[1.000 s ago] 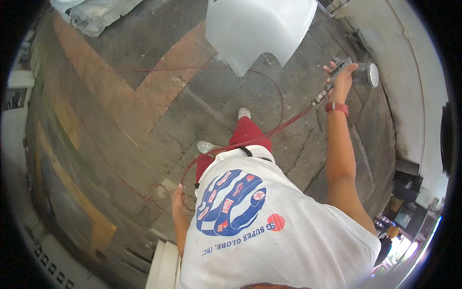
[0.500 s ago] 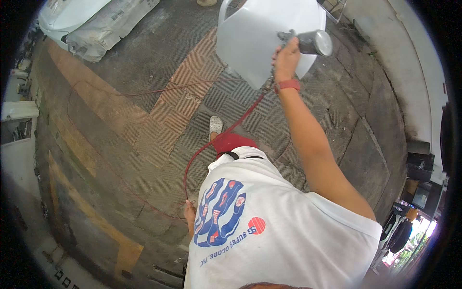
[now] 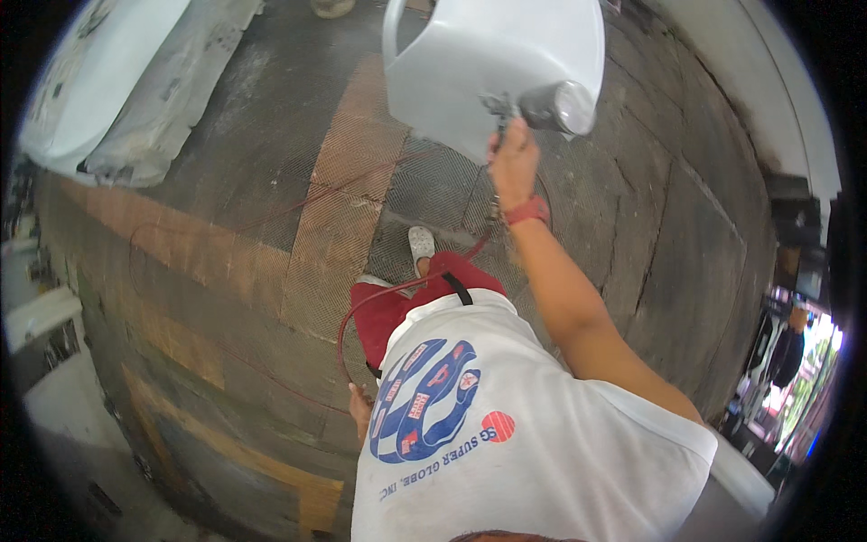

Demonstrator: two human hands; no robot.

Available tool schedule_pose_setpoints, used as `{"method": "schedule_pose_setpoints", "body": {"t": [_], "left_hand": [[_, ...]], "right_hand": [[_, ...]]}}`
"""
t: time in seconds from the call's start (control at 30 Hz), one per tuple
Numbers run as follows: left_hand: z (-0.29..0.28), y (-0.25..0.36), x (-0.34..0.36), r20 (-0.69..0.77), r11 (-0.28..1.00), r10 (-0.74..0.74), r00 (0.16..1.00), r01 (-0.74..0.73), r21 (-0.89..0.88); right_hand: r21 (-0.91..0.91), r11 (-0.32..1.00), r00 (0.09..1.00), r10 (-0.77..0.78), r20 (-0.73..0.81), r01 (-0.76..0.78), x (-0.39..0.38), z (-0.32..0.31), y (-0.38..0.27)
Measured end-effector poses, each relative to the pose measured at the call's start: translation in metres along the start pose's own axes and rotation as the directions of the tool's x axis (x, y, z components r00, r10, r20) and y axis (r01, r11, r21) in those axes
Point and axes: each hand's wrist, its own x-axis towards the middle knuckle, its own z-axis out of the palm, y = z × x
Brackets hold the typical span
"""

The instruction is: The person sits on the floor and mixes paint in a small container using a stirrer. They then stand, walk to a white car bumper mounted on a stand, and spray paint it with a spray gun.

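My right hand (image 3: 515, 167), with a red band at the wrist, is wrapped round the grip of a spray gun (image 3: 498, 108). A dark cup with a pale round end (image 3: 571, 107) sticks out to the gun's right. Just beyond lies a large smooth white panel (image 3: 492, 54) with rounded corners and a looped arm at its left; the gun overlaps it in view, and whether they touch cannot be told. A red hose (image 3: 342, 330) runs from below the gun to my left hand (image 3: 359, 411), which is low beside my waist, closed round the hose and partly hidden by my shirt.
The hose trails on across the patterned floor (image 3: 244, 298) to the left. At the far left stands a white car body part with wrinkled covering sheet (image 3: 181, 117). A pale wall (image 3: 750, 54) rises at the right, with dark boxes (image 3: 799, 226) along it.
My right hand and the spray gun have moved left and slightly nearer across the white panel. The view has shifted, and more of my legs shows. My left hand keeps its place by the waist.
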Motion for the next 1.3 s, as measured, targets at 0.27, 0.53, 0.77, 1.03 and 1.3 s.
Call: {"method": "schedule_pose_setpoints", "body": {"t": [0.27, 0.53, 0.77, 1.03, 1.3], "left_hand": [[-0.008, 0.218, 0.045, 0.27, 0.913, 0.113, 0.956, -0.207, 0.35], [-0.065, 0.327, 0.136, 0.225, 0.893, 0.185, 0.957, -0.259, 0.368], [-0.172, 0.312, 0.217, 0.159, 0.939, 0.172, 0.972, -0.211, 0.272], [-0.212, 0.268, 0.211, 0.204, 0.955, 0.029, 0.978, -0.087, 0.283], [-0.161, 0.272, 0.208, 0.312, 0.809, 0.108, 0.944, -0.266, 0.525]], "right_hand": [[-0.155, 0.987, 0.887, -0.034, -0.461, -0.043, -0.029, -0.134, 0.015], [0.157, 0.981, 0.75, 0.187, -0.634, -0.112, -0.037, -0.061, 0.01], [0.097, 0.995, 0.903, 0.03, -0.428, 0.014, -0.049, 0.122, 0.029], [0.081, 0.997, 0.993, 0.023, -0.116, -0.013, -0.052, 0.232, -0.011], [-0.059, 0.998, 0.953, -0.04, -0.301, 0.024, -0.044, 0.138, 0.041]]}}
